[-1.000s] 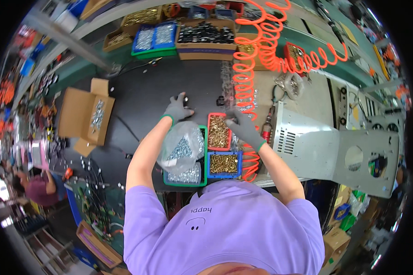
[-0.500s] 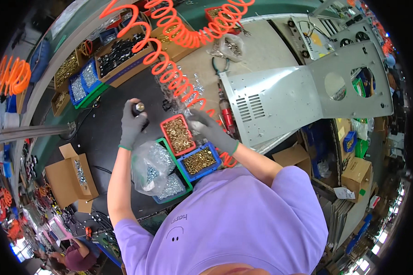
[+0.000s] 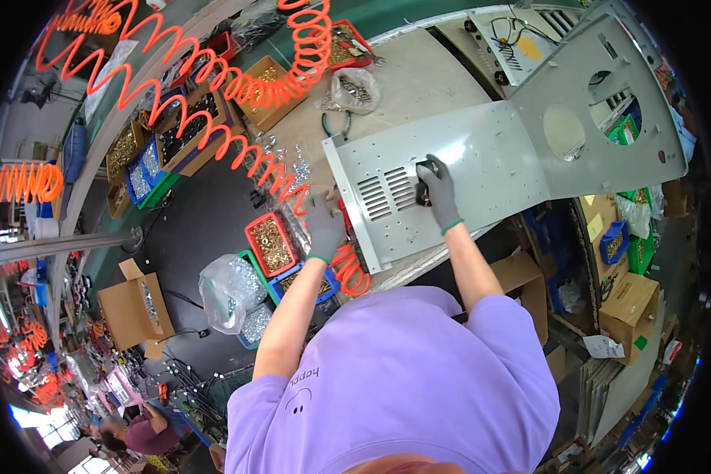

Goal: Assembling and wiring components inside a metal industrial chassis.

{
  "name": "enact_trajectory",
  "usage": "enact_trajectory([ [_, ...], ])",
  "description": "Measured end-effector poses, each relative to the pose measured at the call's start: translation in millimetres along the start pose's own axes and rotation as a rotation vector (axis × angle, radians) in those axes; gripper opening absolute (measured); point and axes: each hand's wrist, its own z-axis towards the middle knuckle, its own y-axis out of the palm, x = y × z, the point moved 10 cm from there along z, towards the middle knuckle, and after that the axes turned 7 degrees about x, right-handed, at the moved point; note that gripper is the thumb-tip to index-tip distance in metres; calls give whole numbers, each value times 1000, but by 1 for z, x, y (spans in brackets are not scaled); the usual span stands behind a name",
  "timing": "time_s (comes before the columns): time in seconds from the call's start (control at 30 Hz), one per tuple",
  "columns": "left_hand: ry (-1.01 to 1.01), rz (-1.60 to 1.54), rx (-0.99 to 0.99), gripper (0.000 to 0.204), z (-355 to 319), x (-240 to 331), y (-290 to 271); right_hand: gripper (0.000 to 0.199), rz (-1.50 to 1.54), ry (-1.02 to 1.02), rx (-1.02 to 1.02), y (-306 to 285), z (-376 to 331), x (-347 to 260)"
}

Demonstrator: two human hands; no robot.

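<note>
Moved: both hands have left the spot above the little bins; the right hand (image 3: pixel 437 189) has gone over to the big metal plate (image 3: pixel 450 170), and the left hand (image 3: pixel 322 225) now sits by the plate's left edge.
Right hand: in a grey glove, lying flat-ish on the plate beside the row of slots, fingers curled over a small dark part (image 3: pixel 425 167). It looks like it is holding that part, but the glove hides how tight.
Left hand: grey glove too, resting at the plate's near left corner, touching the orange curly hose (image 3: pixel 237 142). I cannot tell if it grips anything.
Metal plate: grey, on the desk (image 3: pixel 407 83), its near edge hanging a bit past the desk's front edge.
What it means: the work now looks to be on the plate, not in the bins.
Bins: a red bin (image 3: pixel 270 243) of gold bits and a blue bin (image 3: pixel 306 283) stand just left of the left hand.
Bag: a clear bag (image 3: pixel 227 288) of shiny bits lies left of the bins.
</note>
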Motion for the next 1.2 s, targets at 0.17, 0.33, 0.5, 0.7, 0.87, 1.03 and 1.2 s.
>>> enact_trajectory([
  [0.17, -94, 561, -374, 54, -13, -18, 63, 61, -940, -126, -47, -47, 46, 5],
  [0.33, -150, 545, -229, 50, 2, -19, 53, 70, -732, -111, 106, -80, 32, -12],
  [0.5, -311, 65, -7, 35, 3, 0, 17, 31, 707, 693, -170, -63, -11, 23],
  [0.7, -272, -60, 127, 38, -44, 28, 29, 31, 1034, 727, -400, -20, -51, -14],
  [0.87, -404, -180, -57, 36, -76, 18, 44, 36, 1090, 678, -687, 16, -72, -28],
  [1.03, 126, 23, 173, 36, -57, 163, -27, 40, 1057, 646, -777, 34, -92, -43],
  [1.2, 247, 63, 121, 36, -51, 197, -19, 42, 819, 405, -729, 46, -97, -39],
])
